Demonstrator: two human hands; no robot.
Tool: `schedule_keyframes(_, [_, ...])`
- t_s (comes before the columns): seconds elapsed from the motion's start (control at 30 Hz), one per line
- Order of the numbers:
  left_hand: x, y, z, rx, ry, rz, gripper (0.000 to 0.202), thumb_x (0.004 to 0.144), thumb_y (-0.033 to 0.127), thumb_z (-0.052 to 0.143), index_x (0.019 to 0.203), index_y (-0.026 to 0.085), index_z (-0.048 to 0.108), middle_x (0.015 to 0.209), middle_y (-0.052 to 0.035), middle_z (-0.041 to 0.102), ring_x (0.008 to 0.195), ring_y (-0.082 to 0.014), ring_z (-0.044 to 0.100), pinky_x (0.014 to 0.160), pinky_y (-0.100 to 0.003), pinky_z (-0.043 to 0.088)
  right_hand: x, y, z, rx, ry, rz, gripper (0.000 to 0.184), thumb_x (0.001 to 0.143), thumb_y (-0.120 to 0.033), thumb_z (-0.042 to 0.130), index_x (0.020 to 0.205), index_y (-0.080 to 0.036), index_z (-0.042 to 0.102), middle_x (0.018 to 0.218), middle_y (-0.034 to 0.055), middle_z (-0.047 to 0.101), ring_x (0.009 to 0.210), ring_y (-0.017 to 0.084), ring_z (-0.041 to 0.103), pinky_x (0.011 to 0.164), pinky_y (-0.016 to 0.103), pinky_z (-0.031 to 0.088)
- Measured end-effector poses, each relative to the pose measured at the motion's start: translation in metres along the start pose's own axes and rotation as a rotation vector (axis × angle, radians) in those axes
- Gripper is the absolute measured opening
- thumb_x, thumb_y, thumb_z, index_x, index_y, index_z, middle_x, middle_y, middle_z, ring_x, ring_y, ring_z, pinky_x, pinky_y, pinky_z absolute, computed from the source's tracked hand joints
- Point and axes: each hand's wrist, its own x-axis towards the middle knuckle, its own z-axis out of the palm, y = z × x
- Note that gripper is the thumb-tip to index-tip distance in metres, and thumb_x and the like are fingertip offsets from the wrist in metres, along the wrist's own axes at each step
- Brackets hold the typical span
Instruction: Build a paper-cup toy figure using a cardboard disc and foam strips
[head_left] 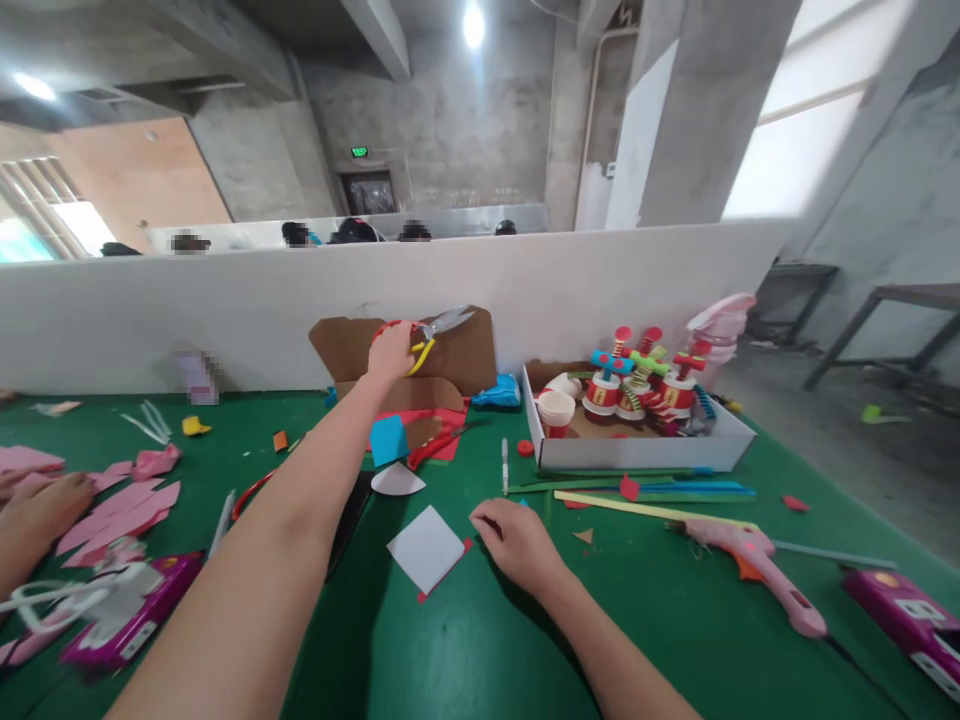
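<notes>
Scissors handles [421,358] apparently red and yellow.

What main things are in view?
Table: one, green, foreground
Partition: one, white, behind table
Carton: one, brown, before partition
Box: one, white, right
Figures: three, multicoloured, in box
Strips: several, multicoloured, before box
Glue gun: at least one, pink, right
Cutouts: several, pink, left
Loose scissors: at least one, red, before carton
Card: one, white, centre
Held scissors: at least one, red-and-yellow handles, before carton
Co-worker's hand: one, left edge
Left hand: one, holding scissors
Right hand: one, beside card
</notes>
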Motion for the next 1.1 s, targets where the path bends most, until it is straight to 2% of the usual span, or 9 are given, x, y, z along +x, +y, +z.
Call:
schedule_keyframes(0.1, [0.026, 0.010, 0.009, -0.019, -0.013, 0.039, 0.032, 0.083, 0.025, 0.052, 0.114, 0.016, 0.048, 0.116, -0.0156, 0.060, 0.106, -0.0275, 0.058, 0.083, -0.034, 0.046, -0.001, 0.000, 0.000, 0.011, -0.012, 0.013, 0.018, 0.087, -0.015, 0.048, 0.081, -0.020, 0.065, 0.079, 0.0026, 0.068, 0.076, 0.014, 0.060, 0.068, 0.023, 0.041])
schedule_keyframes(0.2, [0.047, 0.019, 0.021, -0.002, -0.064, 0.016, 0.033, 0.081, 0.023, 0.054, 0.113, 0.015, 0.050, 0.115, -0.0165, 0.062, 0.104, -0.0281, 0.059, 0.082, -0.034, 0.047, -0.001, 0.000, 0.000, 0.022, -0.030, 0.038, 0.018, 0.086, -0.015, 0.049, 0.080, -0.020, 0.065, 0.079, 0.0023, 0.068, 0.077, 0.014, 0.061, 0.069, 0.023, 0.041])
schedule_keyframes(0.37, [0.063, 0.026, 0.035, 0.025, -0.077, -0.003, 0.037, 0.077, 0.016, 0.056, 0.113, 0.011, 0.050, 0.117, -0.0195, 0.061, 0.106, -0.0310, 0.059, 0.083, -0.037, 0.047, -0.001, -0.005, -0.001, 0.032, -0.105, 0.048, 0.017, 0.087, -0.015, 0.049, 0.079, -0.020, 0.064, 0.078, 0.0022, 0.068, 0.076, 0.015, 0.060, 0.069, 0.023, 0.041])
schedule_keyframes(0.5, [0.057, 0.020, 0.033, 0.041, -0.055, 0.050, 0.036, 0.078, 0.016, 0.054, 0.113, 0.011, 0.050, 0.118, -0.0192, 0.060, 0.106, -0.0315, 0.058, 0.084, -0.038, 0.047, -0.001, -0.008, -0.001, 0.037, -0.141, 0.021, 0.016, 0.087, -0.014, 0.050, 0.080, -0.020, 0.064, 0.079, 0.0021, 0.067, 0.076, 0.015, 0.060, 0.070, 0.024, 0.041])
schedule_keyframes(0.63, [0.047, 0.013, 0.023, 0.055, -0.024, 0.082, 0.035, 0.079, 0.016, 0.053, 0.113, 0.011, 0.050, 0.117, -0.0184, 0.059, 0.108, -0.0306, 0.057, 0.087, -0.037, 0.046, -0.001, -0.007, -0.001, 0.040, -0.146, 0.000, 0.016, 0.086, -0.014, 0.050, 0.079, -0.019, 0.064, 0.078, 0.0023, 0.067, 0.075, 0.015, 0.059, 0.069, 0.024, 0.041])
schedule_keyframes(0.73, [0.037, 0.013, 0.016, 0.042, 0.052, 0.090, 0.034, 0.079, 0.015, 0.052, 0.113, 0.012, 0.049, 0.117, -0.0179, 0.059, 0.109, -0.0297, 0.056, 0.088, -0.037, 0.045, 0.000, -0.005, -0.001, 0.031, -0.140, 0.004, 0.017, 0.086, -0.014, 0.050, 0.079, -0.019, 0.064, 0.078, 0.0024, 0.067, 0.075, 0.015, 0.059, 0.069, 0.024, 0.040])
schedule_keyframes(0.83, [0.022, 0.021, 0.017, -0.039, 0.135, 0.118, 0.033, 0.081, 0.019, 0.050, 0.114, 0.015, 0.049, 0.118, -0.0143, 0.059, 0.108, -0.0268, 0.056, 0.086, -0.034, 0.045, -0.001, -0.004, 0.001, 0.011, -0.138, 0.020, 0.017, 0.086, -0.014, 0.050, 0.080, -0.018, 0.065, 0.079, 0.0026, 0.067, 0.076, 0.014, 0.059, 0.069, 0.024, 0.040])
schedule_keyframes(0.97, [0.001, 0.044, 0.033, -0.147, 0.014, 0.215, 0.030, 0.084, 0.029, 0.049, 0.113, 0.020, 0.050, 0.107, -0.0083, 0.065, 0.098, -0.0231, 0.062, 0.079, -0.030, 0.046, 0.002, -0.005, -0.007, 0.018, -0.112, 0.031, 0.018, 0.088, -0.017, 0.049, 0.082, -0.017, 0.066, 0.080, 0.0031, 0.068, 0.077, 0.014, 0.060, 0.069, 0.022, 0.041])
schedule_keyframes(1.1, [0.000, 0.070, 0.049, -0.067, -0.117, 0.390, 0.032, 0.085, 0.033, 0.047, 0.114, 0.021, 0.049, 0.112, -0.0089, 0.064, 0.102, -0.0239, 0.062, 0.078, -0.030, 0.047, 0.034, -0.002, -0.032, -0.166, -0.021, 0.116, 0.020, 0.090, -0.020, 0.047, 0.091, -0.018, 0.067, 0.092, 0.0056, 0.069, 0.086, 0.016, 0.061, 0.075, 0.024, 0.043])
